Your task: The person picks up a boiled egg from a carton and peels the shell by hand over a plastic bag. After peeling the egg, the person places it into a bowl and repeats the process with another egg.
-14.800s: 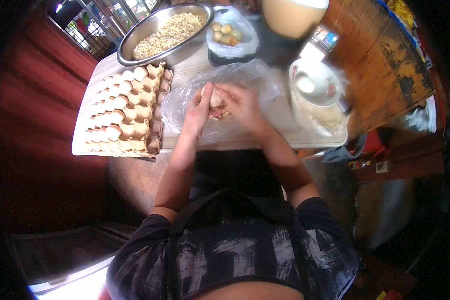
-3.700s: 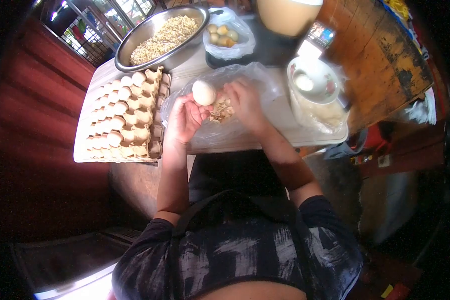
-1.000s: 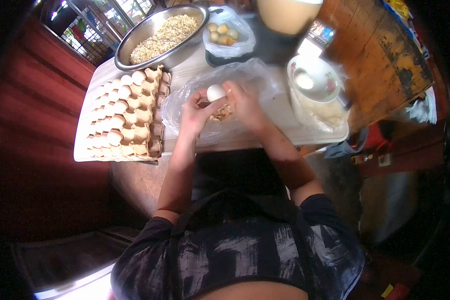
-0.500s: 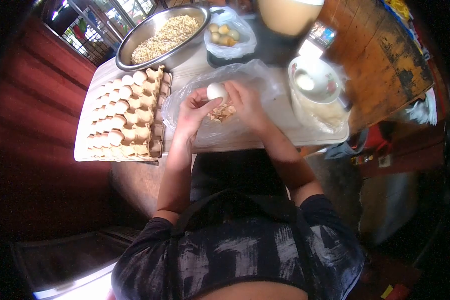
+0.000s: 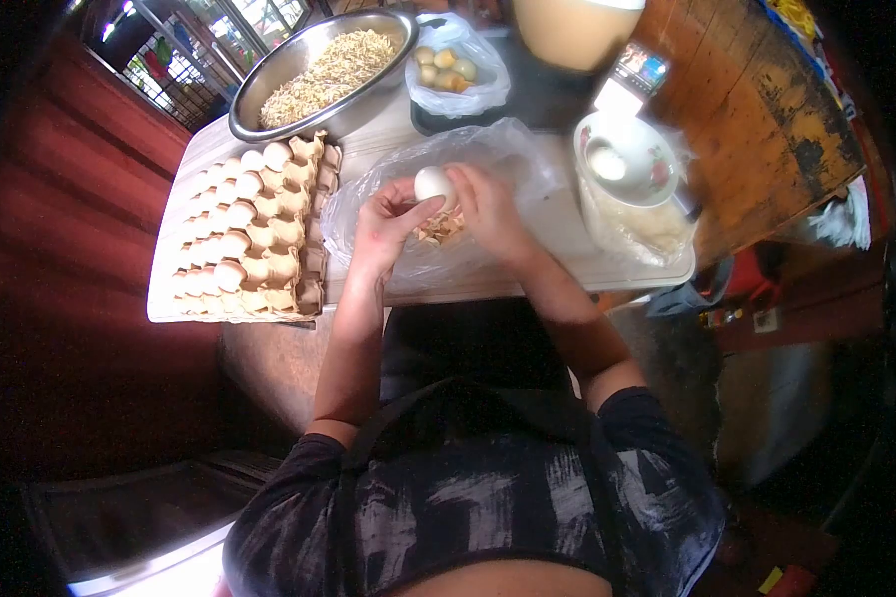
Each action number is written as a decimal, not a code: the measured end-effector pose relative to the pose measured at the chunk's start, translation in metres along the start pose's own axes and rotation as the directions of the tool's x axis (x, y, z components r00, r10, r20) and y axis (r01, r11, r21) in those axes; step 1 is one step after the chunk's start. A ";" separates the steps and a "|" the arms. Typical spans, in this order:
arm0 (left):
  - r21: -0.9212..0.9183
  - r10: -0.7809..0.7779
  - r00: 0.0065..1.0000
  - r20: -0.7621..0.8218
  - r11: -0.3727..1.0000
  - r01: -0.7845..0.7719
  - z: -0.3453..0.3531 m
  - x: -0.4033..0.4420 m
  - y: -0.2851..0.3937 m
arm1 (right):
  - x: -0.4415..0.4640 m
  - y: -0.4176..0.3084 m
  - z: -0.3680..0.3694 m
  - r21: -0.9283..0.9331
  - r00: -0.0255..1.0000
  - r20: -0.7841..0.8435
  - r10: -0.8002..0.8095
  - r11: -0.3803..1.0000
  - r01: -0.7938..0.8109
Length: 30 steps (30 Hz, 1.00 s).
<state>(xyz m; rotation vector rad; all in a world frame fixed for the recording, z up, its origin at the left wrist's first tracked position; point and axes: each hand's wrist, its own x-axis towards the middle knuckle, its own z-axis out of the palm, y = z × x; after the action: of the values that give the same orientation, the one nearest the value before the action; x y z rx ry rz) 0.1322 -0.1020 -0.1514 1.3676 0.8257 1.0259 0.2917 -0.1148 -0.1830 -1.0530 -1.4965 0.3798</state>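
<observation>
A smooth white egg [image 5: 433,185] is between my two hands, above a clear plastic bag [image 5: 353,204] laid on the table. My left hand [image 5: 384,221] grips it from the left, thumb across its lower front. My right hand [image 5: 487,209] has its curled fingers against the egg's right side; its fingertips are partly hidden. Broken eggshell pieces [image 5: 442,229] lie in a small heap on the plastic just below the egg. At the right, a floral bowl [image 5: 657,179] contains a white egg-like thing [image 5: 607,160].
Stacked cardboard egg trays [image 5: 284,234] with several eggs stand at the left. Behind them is a metal basin [image 5: 244,109] of sprout-like bits. A plastic bag [image 5: 493,90] holds several brownish eggs. A large tan container [image 5: 572,35] and a phone-like screen [image 5: 639,72] are at the back right.
The egg has shifted very slightly right and down, with my fingers still around it. My right fingers have moved slightly on its side. Everything else is unchanged.
</observation>
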 end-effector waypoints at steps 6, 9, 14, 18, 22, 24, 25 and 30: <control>-0.017 -0.002 1.000 0.010 1.000 0.002 0.000 0.001 0.000 | 0.000 0.000 0.000 -0.007 0.999 -0.024 0.029 1.000 -0.029; -0.015 -0.005 1.000 0.017 1.000 0.005 -0.001 0.001 0.000 | 0.001 0.003 0.001 0.032 0.997 -0.026 0.075 0.997 -0.074; -0.049 -0.037 0.999 0.015 0.998 0.037 -0.004 0.002 -0.001 | 0.001 0.002 0.000 0.086 0.990 -0.005 0.140 0.987 -0.139; 0.003 0.002 1.000 -0.002 1.000 -0.002 0.005 -0.001 0.001 | 0.002 -0.002 0.001 -0.042 0.998 -0.031 -0.048 0.998 0.047; 0.116 0.014 0.998 -0.065 0.993 -0.007 0.006 -0.001 0.000 | 0.002 -0.007 0.002 -0.020 0.994 -0.078 -0.082 0.997 0.081; 0.112 -0.020 0.998 -0.053 0.993 0.025 0.005 -0.001 0.001 | 0.002 -0.004 0.002 -0.015 0.994 -0.086 -0.066 0.998 0.065; 0.076 -0.007 1.000 -0.016 0.997 0.008 0.004 -0.001 0.000 | 0.002 -0.003 0.002 -0.007 0.994 -0.092 -0.051 0.999 0.050; -0.056 0.042 0.999 0.034 0.998 -0.040 0.001 -0.001 0.002 | 0.002 0.001 0.001 0.027 0.992 -0.106 0.061 0.998 -0.059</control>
<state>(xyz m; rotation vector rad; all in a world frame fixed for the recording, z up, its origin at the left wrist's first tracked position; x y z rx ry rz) 0.1327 -0.1039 -0.1495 1.3561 0.7409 1.0463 0.2908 -0.1128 -0.1829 -1.0849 -1.3647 0.3770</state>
